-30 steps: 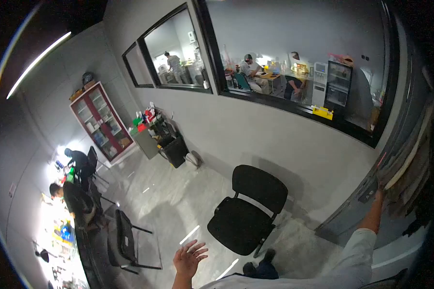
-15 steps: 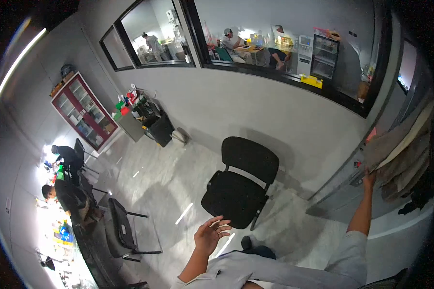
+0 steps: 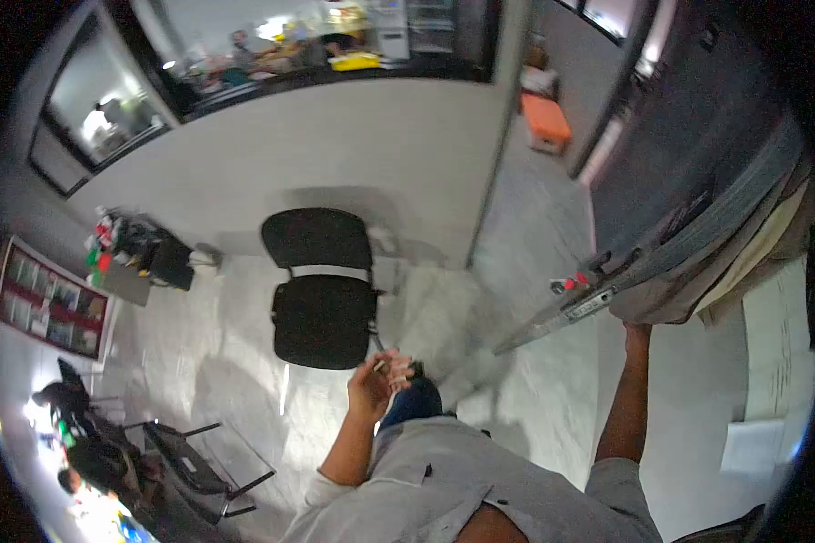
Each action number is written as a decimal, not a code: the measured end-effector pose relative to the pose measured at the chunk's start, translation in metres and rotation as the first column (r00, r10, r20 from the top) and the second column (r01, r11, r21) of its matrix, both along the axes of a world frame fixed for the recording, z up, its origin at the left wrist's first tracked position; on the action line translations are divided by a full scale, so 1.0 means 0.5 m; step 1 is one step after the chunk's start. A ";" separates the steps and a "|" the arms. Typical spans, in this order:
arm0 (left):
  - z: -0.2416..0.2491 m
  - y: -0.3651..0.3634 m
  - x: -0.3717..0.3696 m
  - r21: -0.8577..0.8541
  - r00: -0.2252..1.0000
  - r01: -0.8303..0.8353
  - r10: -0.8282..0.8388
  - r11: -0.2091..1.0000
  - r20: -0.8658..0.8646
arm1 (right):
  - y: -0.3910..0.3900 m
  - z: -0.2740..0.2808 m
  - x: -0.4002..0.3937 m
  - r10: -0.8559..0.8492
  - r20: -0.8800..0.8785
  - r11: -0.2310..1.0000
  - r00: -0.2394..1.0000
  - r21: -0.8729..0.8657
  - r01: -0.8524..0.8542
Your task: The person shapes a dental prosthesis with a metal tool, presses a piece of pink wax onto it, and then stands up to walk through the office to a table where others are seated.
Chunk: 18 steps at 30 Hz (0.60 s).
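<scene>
My left hand (image 3: 376,387) is in front of my body, above the floor, with its fingers loosely bent and apart. It is slightly blurred, and I see nothing held in it. On the right, my right arm reaches to the grey-brown clothes (image 3: 688,285) hanging on the dark door (image 3: 670,172). Only part of my right hand (image 3: 637,333) shows below the cloth; its fingers are hidden behind it. The door stands ajar, with its metal lock plate (image 3: 591,306) on the edge and a small red thing (image 3: 569,284) beside it.
A black chair (image 3: 324,317) stands ahead against the low wall (image 3: 335,145) under the windows. Past the doorway lies an orange-lidded box (image 3: 545,122). At left are another chair (image 3: 195,466), people at a bright bench, a black bin (image 3: 167,258) and a red-framed cabinet (image 3: 52,303).
The door has swung open, and a doorway with the orange-lidded box now shows. My view has turned right and down. The fingers of my left hand are more bent.
</scene>
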<state>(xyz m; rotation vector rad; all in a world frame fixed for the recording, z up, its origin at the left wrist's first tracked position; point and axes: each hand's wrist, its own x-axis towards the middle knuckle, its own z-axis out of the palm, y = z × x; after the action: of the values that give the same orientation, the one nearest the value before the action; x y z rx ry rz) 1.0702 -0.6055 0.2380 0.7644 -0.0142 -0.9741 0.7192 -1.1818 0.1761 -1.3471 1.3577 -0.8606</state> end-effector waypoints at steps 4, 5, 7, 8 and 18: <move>0.026 -0.162 -0.019 -0.090 0.979 0.202 -0.197 0.975 0.053 | 0.056 -0.052 -0.184 -0.180 0.483 0.974 0.857 -0.034 0.224; 0.026 -0.200 -0.021 -0.139 0.965 0.259 -0.249 0.956 0.088 | 0.089 -0.066 -0.211 -0.205 0.537 0.967 0.818 -0.016 0.253; 0.018 -0.274 -0.022 -0.178 0.944 0.329 -0.320 0.927 0.080 | 0.127 -0.230 -0.351 0.027 0.161 0.966 0.987 -0.258 0.016; 0.016 -0.315 -0.027 -0.193 0.938 0.346 -0.340 0.918 0.066 | 0.086 -0.336 -0.446 -0.250 0.605 0.965 0.756 0.217 0.146; 0.037 -0.854 -0.011 -0.187 0.850 0.517 -0.526 0.835 0.005 | 0.330 -0.195 -0.571 -0.421 0.677 0.844 0.603 0.050 0.534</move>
<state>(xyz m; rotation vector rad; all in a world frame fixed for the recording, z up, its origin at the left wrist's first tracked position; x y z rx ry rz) 1.0648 -1.0327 0.2563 0.5737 -0.2831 -1.4922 0.4338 -1.0170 0.0789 -0.6251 1.0708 -1.6728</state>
